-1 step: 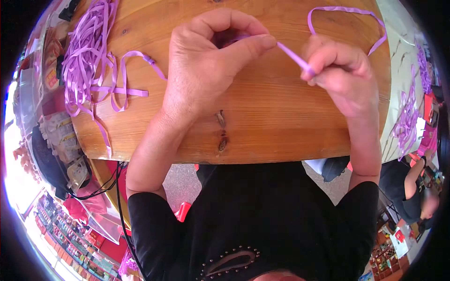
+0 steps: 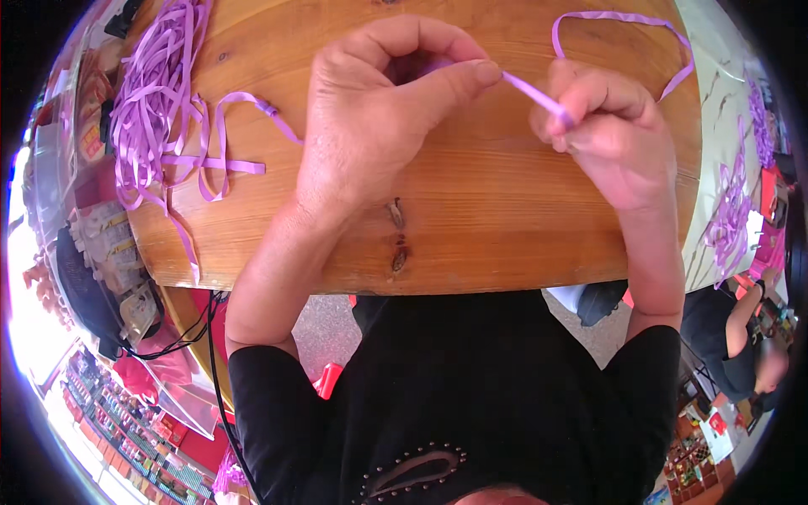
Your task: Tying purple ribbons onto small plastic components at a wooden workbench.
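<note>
A narrow purple ribbon (image 2: 532,94) is stretched taut between my two hands above the wooden table. My left hand (image 2: 379,101) pinches it between thumb and forefinger, and part of the ribbon is hidden behind that hand. My right hand (image 2: 610,126) is closed on the ribbon, with a small purple bunch at its fingertips. Beyond the right hand, a loop of purple ribbon (image 2: 623,15) curves over the table. To the left of my left hand, a strand with a small knot (image 2: 268,109) runs out from behind the wrist.
A tangled heap of purple ribbon (image 2: 156,109) lies on the left of the wooden table (image 2: 480,227). At the right, more purple ribbon (image 2: 730,219) rests on a white surface. Another person (image 2: 732,337) is at the far right. Black cables (image 2: 210,337) hang at the lower left.
My right hand has shifted very slightly, its fingers turning around the ribbon. The left hand has moved a touch to the right, still pinching.
</note>
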`<action>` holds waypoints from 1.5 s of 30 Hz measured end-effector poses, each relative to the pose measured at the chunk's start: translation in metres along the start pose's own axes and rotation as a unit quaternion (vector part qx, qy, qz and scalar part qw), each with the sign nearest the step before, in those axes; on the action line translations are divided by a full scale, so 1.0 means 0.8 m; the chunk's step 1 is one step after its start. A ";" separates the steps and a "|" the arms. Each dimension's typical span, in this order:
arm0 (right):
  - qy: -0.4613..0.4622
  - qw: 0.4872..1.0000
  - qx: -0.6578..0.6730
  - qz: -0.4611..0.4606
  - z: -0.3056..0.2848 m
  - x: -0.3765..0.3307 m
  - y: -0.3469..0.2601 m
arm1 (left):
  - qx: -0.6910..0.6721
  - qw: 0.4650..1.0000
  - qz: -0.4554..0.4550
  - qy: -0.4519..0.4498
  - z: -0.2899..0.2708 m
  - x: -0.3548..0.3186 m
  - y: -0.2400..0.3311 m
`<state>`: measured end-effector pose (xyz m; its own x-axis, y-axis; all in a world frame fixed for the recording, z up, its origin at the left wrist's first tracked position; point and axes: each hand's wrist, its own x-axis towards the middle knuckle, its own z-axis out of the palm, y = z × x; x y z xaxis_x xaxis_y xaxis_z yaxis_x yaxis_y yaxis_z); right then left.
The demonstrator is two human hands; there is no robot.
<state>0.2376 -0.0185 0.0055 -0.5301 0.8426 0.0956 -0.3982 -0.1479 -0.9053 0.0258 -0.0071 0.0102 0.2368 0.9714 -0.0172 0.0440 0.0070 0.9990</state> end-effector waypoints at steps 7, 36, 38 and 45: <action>0.108 0.992 -0.055 -0.027 0.015 0.008 0.009 | -0.197 0.976 -0.068 0.060 0.031 -0.006 -0.017; 0.030 0.852 -0.498 -0.159 0.017 0.011 -0.004 | -0.248 0.965 -0.088 -0.002 0.027 -0.016 -0.010; 0.044 0.799 -0.565 -0.204 0.018 0.010 0.000 | -0.156 0.982 -0.104 0.010 0.029 -0.016 -0.007; -0.018 0.660 -0.670 -0.340 0.010 0.023 -0.011 | -0.116 0.989 -0.095 -0.003 0.028 -0.010 -0.013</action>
<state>0.2252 -0.0060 0.0188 -0.5975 0.4609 0.6562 0.4526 0.8693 -0.1984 0.0453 -0.0202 -0.0007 0.2515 0.9460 -0.2046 -0.1347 0.2435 0.9605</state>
